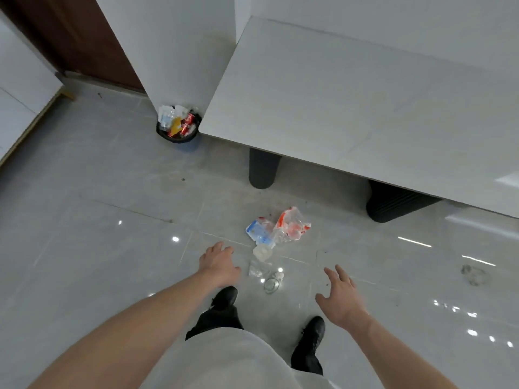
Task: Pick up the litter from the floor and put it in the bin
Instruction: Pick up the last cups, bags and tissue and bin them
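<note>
Bin (178, 132) partly tucked behind the table (337, 88) corner, far rim hidden; contents too small to name beyond red cans. Table cut off by the right and top edges, its legs half covered by the top. Clear litter (259, 269) near the feet too faint to identify, possibly film. Forearms cropped at the bottom edge.

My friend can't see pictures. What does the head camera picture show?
A person reaches both empty hands, left hand and right hand, down toward crumpled plastic wrappers and a clear plastic bottle lying on the shiny grey tiled floor. A full round black bin stands farther off beside a white table.
</note>
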Demonstrator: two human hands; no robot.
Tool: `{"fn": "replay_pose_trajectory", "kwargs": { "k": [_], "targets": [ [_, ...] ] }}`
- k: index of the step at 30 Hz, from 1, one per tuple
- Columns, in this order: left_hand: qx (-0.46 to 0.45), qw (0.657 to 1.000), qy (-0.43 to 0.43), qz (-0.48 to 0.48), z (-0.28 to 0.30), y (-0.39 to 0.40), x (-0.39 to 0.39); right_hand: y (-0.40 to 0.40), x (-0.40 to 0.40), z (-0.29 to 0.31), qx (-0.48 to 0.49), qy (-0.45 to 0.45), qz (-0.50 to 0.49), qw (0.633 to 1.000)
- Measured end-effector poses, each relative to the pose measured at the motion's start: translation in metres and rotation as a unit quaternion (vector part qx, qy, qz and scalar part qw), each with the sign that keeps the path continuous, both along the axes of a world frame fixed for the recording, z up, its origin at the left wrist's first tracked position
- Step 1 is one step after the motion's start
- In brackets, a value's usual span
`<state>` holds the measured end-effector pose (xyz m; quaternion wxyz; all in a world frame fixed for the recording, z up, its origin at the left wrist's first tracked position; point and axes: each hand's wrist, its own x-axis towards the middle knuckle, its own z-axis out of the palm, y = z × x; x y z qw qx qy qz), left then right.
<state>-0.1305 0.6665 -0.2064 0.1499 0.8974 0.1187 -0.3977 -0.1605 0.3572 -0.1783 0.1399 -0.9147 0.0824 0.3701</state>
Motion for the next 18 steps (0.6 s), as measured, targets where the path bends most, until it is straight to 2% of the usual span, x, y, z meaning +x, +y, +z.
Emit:
{"fn": "replay_pose_trajectory", "kwargs": {
  "k": [5, 8, 13, 18],
  "targets": [
    [-0.010, 0.990, 0.002, 0.144, -0.006, -0.050, -0.059, -0.043, 0.030, -0.014, 0.005, 0.012, 0.114, 0.993],
    [-0.027, 0.980, 0.014, 0.199, -0.008, -0.076, -0.097, -0.063, 0.045, -0.020, -0.017, 0.036, 0.160, 0.986],
    [-0.033, 0.973, 0.036, 0.225, -0.023, -0.094, -0.123, -0.058, 0.067, -0.033, -0.016, 0.039, 0.168, 0.985],
    [-0.036, 0.967, 0.074, 0.241, -0.076, -0.095, -0.112, -0.046, 0.092, -0.083, 0.010, 0.037, 0.160, 0.986]
  ]
}}
